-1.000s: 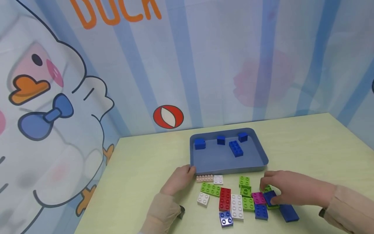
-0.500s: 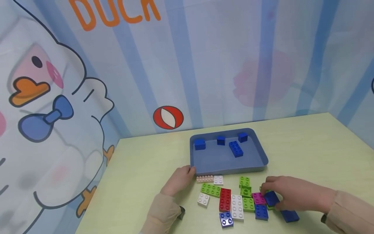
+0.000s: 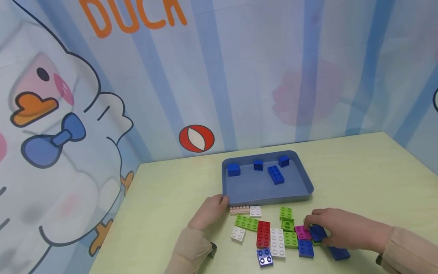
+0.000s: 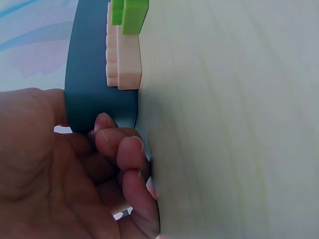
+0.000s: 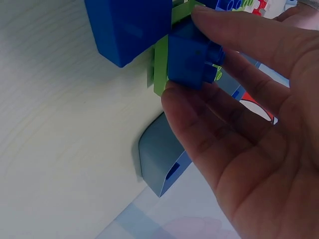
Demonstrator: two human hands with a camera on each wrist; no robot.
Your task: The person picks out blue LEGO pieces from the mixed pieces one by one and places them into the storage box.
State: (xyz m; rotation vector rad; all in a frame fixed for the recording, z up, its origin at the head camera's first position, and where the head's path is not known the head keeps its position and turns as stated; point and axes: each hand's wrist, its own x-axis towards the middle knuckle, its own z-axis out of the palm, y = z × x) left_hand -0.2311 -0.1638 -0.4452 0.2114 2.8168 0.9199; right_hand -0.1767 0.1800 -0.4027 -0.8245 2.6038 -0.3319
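At the near left corner of the blue-grey tray (image 3: 267,199), my left hand (image 3: 209,211) grips the wall, thumb on the rim. The left wrist view shows fingers curled against the tray's corner (image 4: 94,107). My right hand (image 3: 345,228) pinches a blue building brick (image 3: 317,233) between thumb and fingers, among the loose bricks at the right. In the right wrist view this blue brick (image 5: 187,59), studs toward the palm, sits right against a green brick (image 5: 160,74). A second, larger blue brick (image 5: 129,30) lies beside them; fingers partly hide the green one.
Inside the tray stand several blue bricks (image 3: 275,175). In front of it lie a pink brick (image 3: 239,210), a long green brick (image 3: 247,222), a red brick (image 3: 263,234), a white brick (image 3: 277,243) and a magenta brick (image 3: 302,232). A printed cloth (image 3: 253,76) hangs behind the table.
My right hand has shifted slightly toward me and to the right over the blue brick, and its fingers now hide more of the green brick behind. The left hand stays at the tray corner.
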